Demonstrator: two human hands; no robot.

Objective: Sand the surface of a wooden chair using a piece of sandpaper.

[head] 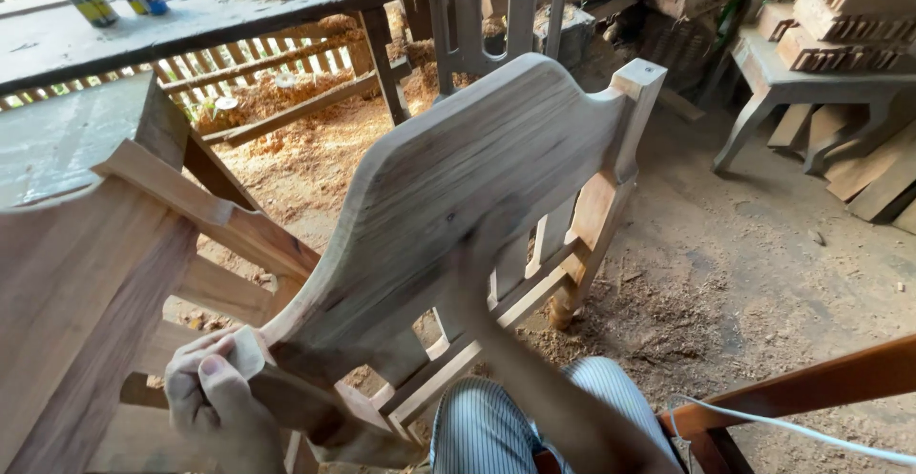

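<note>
Fingers [205, 379] of left hand [215, 407] closed on a folded bit of sandpaper [250, 350], pressed vs lower edge of curved wooden panel [458, 197]. Right hand [477, 245] a motion blur over panel face; grip can't tell. Panel's long axis runs lower left to upper right, w/ slatted frame [544, 264] behind. Striped trouser leg [496, 426] below, cans [114, 2] on table [191, 16] well apart, sawdust floor [744, 264].

Open-sided woodworking shop: sawdust heaps [286, 92] on dirt floor [744, 264], unfinished chair frame [458, 197], stacked carved timber parts [849, 7], rough workbench [191, 16].
</note>
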